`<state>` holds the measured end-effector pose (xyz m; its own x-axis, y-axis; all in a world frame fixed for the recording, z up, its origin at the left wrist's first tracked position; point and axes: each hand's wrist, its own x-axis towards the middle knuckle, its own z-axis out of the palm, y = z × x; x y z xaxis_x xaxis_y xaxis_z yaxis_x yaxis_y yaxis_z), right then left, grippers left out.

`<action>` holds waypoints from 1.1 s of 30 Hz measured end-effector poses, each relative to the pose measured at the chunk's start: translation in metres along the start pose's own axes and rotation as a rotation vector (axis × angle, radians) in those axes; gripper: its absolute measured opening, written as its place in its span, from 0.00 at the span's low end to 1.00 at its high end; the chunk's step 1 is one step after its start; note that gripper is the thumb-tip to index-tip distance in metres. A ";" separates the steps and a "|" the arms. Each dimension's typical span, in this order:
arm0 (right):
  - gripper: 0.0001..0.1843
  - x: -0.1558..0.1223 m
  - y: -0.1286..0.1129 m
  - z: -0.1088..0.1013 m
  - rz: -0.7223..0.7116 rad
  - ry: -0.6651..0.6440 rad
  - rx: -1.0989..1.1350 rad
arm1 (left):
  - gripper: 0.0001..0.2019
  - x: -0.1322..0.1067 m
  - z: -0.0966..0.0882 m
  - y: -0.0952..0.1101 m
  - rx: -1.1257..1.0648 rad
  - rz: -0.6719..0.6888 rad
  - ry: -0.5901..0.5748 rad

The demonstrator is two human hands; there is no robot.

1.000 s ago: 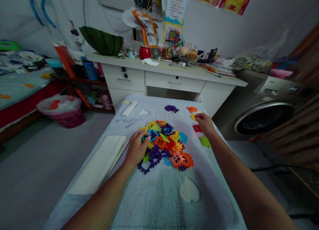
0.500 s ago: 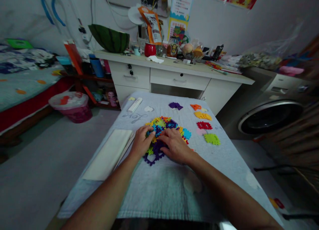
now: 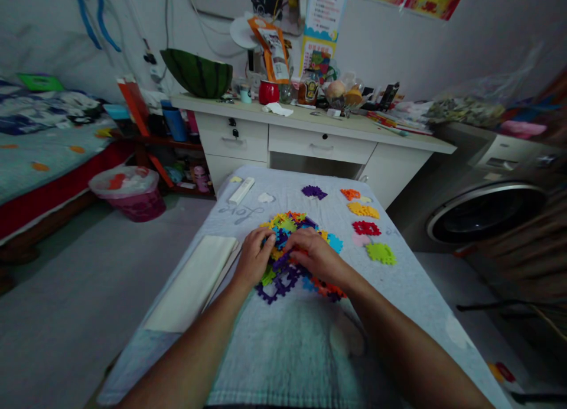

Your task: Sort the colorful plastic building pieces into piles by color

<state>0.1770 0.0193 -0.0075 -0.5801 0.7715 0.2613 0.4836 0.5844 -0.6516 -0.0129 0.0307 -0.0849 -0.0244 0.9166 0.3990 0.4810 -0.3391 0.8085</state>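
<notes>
A pile of colourful plastic interlocking pieces with notched edges lies in the middle of the cloth-covered table. At its left edge rests my left hand, fingers curved and thumb apart, touching the pieces. My right hand reaches over the pile, its thumb and fingers closed at a purple interlocking piece; the fingers partly hide it. Purple frame-shaped pieces lie at the near side of the pile. Orange-red pieces show under my right wrist.
Sorted pieces lie farther off: purple, orange, yellow, red and green. A folded white cloth-like item and a white stick-shaped object are at left. A cluttered desk stands behind.
My right hand has lifted slightly and its fingers have drawn in at a purple piece. Orange-red and blue pieces now show beneath that wrist. My left hand stays at the pile's left edge.
</notes>
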 end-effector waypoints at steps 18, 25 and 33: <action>0.08 0.097 0.150 -0.047 0.840 0.764 0.588 | 0.14 -0.001 0.001 0.001 0.023 -0.024 -0.010; 0.11 0.102 0.163 -0.045 0.838 0.836 0.574 | 0.14 -0.002 0.001 -0.001 0.021 -0.016 -0.005; 0.08 0.060 0.124 -0.060 0.505 0.305 0.248 | 0.13 -0.002 0.003 -0.004 0.054 -0.022 -0.002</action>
<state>0.2418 0.1532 -0.0302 -0.0901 0.9949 0.0458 0.4618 0.0825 -0.8831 -0.0122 0.0310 -0.0902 -0.0336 0.9242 0.3804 0.5273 -0.3070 0.7923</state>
